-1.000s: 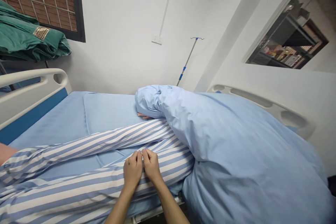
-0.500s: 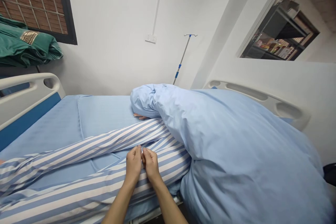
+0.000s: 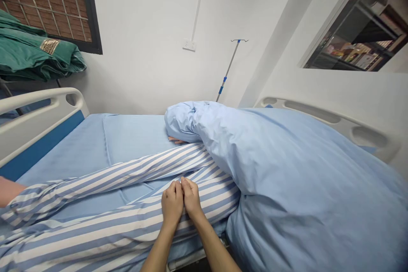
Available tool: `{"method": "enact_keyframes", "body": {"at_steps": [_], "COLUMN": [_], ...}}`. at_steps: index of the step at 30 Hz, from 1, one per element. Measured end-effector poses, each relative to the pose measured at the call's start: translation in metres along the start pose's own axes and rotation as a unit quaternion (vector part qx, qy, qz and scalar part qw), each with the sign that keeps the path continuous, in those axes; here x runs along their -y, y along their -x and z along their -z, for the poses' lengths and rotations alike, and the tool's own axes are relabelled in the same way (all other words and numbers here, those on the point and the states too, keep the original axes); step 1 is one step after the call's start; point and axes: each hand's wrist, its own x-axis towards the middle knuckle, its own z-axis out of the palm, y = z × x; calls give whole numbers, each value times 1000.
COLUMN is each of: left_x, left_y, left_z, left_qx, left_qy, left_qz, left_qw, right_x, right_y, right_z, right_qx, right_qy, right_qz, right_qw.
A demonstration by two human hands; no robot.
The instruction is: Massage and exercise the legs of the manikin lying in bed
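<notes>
My left hand point(image 3: 172, 204) and my right hand point(image 3: 191, 197) are both closed, fingers curled in, side by side and touching or nearly so. They are over the near thigh of a figure lying on the bed, dressed in blue-and-white striped trousers point(image 3: 105, 238). Nothing shows between my fingers; the fingertips are hidden, and I cannot tell how firmly the hands rest on the cloth. A light blue quilt point(image 3: 280, 165) covers the figure's upper body. From under its far edge pokes part of the figure's hand point(image 3: 176, 140). One bare foot point(image 3: 9, 191) shows at the left.
The bed has a blue sheet point(image 3: 137, 129), a footboard point(image 3: 44, 102) at left and a headboard point(image 3: 321, 117) at right. Behind it stand a drip pole point(image 3: 228, 68) and a wall with a socket point(image 3: 189, 45). Green folded cloth point(image 3: 38, 55) lies beyond the footboard.
The view has turned slightly left, so the scene sits further right and the foot shows. My hands have drawn closer together, still closed over the same thigh.
</notes>
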Motion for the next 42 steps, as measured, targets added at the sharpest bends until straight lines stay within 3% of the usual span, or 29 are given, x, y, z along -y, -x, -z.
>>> {"method": "enact_keyframes", "body": {"at_steps": [3,8,17,24,28,35,37,42], "left_x": [-1,-3,-1,-2,-12,-52,-49,-26], "left_y": [1,1,1,-1,-8,-15,-11,-1], "left_z": [1,1,-2,-2,-3,-7,-14,-31], "left_qx": [0,2,10,30,46,32,10,-11], "left_qy": [-5,-6,-11,-1,76,250,232,61], "left_qz": [-5,-7,3,24,31,23,37,16], "left_qw": [1000,1000,1000,999,996,967,972,998], "right_x": [10,31,1,1,0,0,-1,-3], "right_y": [-1,-2,-4,-4,-5,-7,-7,-7], "right_z": [4,17,23,24,25,27,28,29], "right_qx": [23,47,9,14,5,-10,-23,-56], "right_qy": [29,112,115,105,80,-6,-14,-21], "right_qz": [-2,69,35,30,20,14,2,-18], "right_qw": [999,990,993,994,997,1000,1000,998]}}
